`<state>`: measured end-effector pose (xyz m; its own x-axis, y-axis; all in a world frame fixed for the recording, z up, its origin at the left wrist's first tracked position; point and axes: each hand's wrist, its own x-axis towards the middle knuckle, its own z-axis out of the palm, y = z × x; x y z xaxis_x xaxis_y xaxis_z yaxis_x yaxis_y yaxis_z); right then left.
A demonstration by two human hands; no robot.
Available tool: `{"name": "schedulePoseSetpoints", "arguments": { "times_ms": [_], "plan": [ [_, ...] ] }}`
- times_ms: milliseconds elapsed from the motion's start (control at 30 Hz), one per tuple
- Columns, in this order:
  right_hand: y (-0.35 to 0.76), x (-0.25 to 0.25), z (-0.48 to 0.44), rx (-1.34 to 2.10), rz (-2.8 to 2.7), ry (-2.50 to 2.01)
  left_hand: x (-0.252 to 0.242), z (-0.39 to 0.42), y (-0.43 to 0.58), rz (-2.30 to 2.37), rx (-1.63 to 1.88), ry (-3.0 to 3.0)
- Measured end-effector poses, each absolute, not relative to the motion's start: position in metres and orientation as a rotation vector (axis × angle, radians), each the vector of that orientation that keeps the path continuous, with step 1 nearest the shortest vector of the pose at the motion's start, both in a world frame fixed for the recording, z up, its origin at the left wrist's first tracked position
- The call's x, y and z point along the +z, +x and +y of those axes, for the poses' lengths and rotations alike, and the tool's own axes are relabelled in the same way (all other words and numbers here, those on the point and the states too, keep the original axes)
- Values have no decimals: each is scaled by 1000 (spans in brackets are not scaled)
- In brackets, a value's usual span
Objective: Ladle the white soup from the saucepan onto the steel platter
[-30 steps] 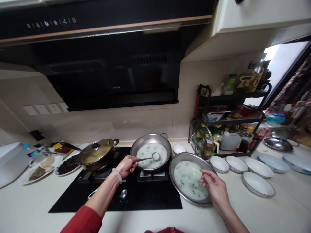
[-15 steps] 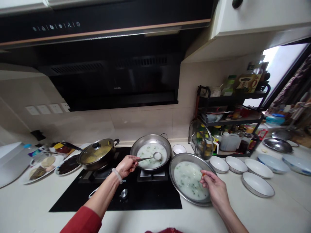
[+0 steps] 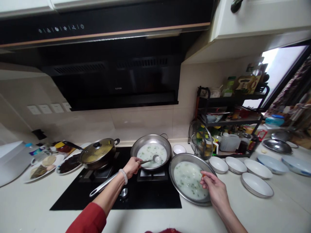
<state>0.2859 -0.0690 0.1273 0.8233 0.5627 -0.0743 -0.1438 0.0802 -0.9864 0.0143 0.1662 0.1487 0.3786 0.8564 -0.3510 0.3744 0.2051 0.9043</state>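
My left hand (image 3: 132, 167) is closed round the handle of a metal ladle (image 3: 147, 161). The ladle's bowl dips into white soup with green bits in a steel wok (image 3: 136, 146) on the right side of the stove. My right hand (image 3: 213, 185) hovers over the right side of a wide metal basin (image 3: 175, 156), which holds similar white soup. Its fingers are pinched together, with a small orange spot (image 3: 203, 175) showing at the tips; what it belongs to is unclear.
A lidded pan (image 3: 96, 154) stands at the stove's left, beside plates of food (image 3: 42, 166). Several white bowls (image 3: 257, 184) line the counter at right. A glass lid (image 3: 201, 139) leans against the black spice rack (image 3: 230, 122). The range hood (image 3: 116, 87) hangs above.
My left hand has shifted slightly right, and the ladle's bowl has lowered and tilted into the wok's soup. A long silver handle shows more under my left forearm. My right hand stays put.
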Motion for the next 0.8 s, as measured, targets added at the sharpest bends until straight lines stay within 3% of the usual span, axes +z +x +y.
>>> {"name": "schedulePoseSetpoints", "arguments": {
  "times_ms": [800],
  "plan": [
    [282,131,-67,559,-355,-1372,158,181,1,1040,600,1122]
  ]
}}
